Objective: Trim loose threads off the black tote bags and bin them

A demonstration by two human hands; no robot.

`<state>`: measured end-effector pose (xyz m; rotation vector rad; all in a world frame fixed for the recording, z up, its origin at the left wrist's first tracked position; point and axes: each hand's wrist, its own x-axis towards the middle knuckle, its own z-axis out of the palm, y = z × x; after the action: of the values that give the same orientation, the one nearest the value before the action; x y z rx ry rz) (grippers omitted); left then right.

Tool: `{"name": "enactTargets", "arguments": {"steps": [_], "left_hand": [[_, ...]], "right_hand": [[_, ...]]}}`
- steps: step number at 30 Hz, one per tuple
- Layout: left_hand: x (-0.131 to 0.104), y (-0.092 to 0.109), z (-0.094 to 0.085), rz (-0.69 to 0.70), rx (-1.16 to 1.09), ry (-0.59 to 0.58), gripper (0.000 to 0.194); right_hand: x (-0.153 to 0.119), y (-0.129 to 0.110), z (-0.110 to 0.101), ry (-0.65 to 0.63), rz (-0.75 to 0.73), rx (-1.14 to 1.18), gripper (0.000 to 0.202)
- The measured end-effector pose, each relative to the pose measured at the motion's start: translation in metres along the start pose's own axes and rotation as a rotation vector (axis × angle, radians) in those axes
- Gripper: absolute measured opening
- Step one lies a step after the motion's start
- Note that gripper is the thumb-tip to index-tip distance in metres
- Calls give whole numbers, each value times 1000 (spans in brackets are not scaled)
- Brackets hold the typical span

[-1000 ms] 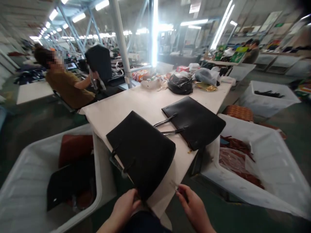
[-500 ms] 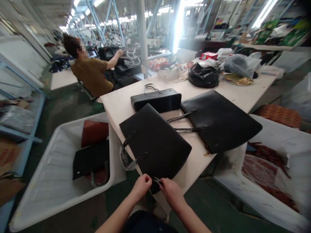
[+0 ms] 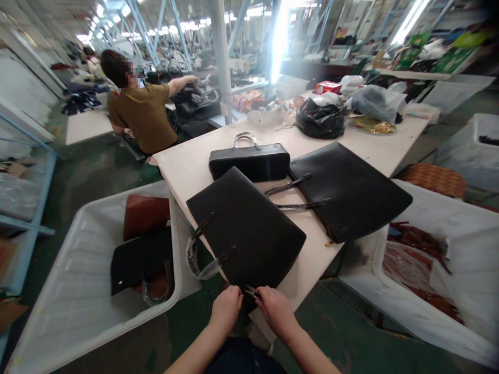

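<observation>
A black handbag [image 3: 253, 223] lies on its side at the near corner of the white table, its plastic-wrapped handles hanging over the left edge. At the bag's near edge, my left hand [image 3: 228, 306] is closed in a pinch; whatever lies between its fingers is too small to name. My right hand [image 3: 275, 309] grips small metal snips [image 3: 251, 292], whose tips point left towards the bag's edge and my left fingers. Another black bag [image 3: 346, 192] lies flat to the right, and a third [image 3: 249, 162] stands behind with its handles up.
A white bin [image 3: 78, 270] holding brown and black bags stands left; another white bin [image 3: 421, 327] with brown pieces stands right. On the white table [image 3: 179, 166], a black plastic bag [image 3: 320, 119] sits at the back. A seated person [image 3: 146, 114] is at the back left.
The view has shifted slightly. My left hand has turned more upright and moved a little lower beside the bag's edge. The seated person's arm has reached out further.
</observation>
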<state>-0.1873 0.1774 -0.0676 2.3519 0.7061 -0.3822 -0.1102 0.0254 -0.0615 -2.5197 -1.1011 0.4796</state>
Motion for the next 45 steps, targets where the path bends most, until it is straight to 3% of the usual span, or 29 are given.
{"name": "enactTargets", "arguments": {"steps": [10, 17, 20, 22, 27, 30, 33, 36, 39, 45], "left_hand": [[5, -3, -9, -25, -261, -4, 15], [1, -10, -3, -18, -244, 13, 14], [-1, -32, -19, -6, -170, 7, 15], [2, -54, -43, -23, -95, 24, 14], [38, -98, -132, -86, 58, 209, 35], [88, -105, -183, -62, 87, 283, 32], [152, -111, -219, -71, 89, 343, 31], [215, -125, -239, -104, 52, 346, 26], [260, -142, -249, -151, -31, 296, 17], [293, -164, -259, -183, -397, 141, 22]], "right_hand": [[4, -6, 4, 15, -4, 8, 10], [7, -9, 2, 0, 15, 51, 14], [12, -5, -7, 14, 43, 109, 15], [22, -7, -19, 40, 49, 158, 16], [96, -39, -52, 136, -24, 245, 21], [162, -68, -59, 189, -94, 247, 19], [228, -92, -56, 197, -137, 197, 16], [286, -109, -48, 186, -165, 117, 14], [333, -122, -38, 164, -179, 24, 12], [396, -136, -15, 108, -210, -129, 4]]}}
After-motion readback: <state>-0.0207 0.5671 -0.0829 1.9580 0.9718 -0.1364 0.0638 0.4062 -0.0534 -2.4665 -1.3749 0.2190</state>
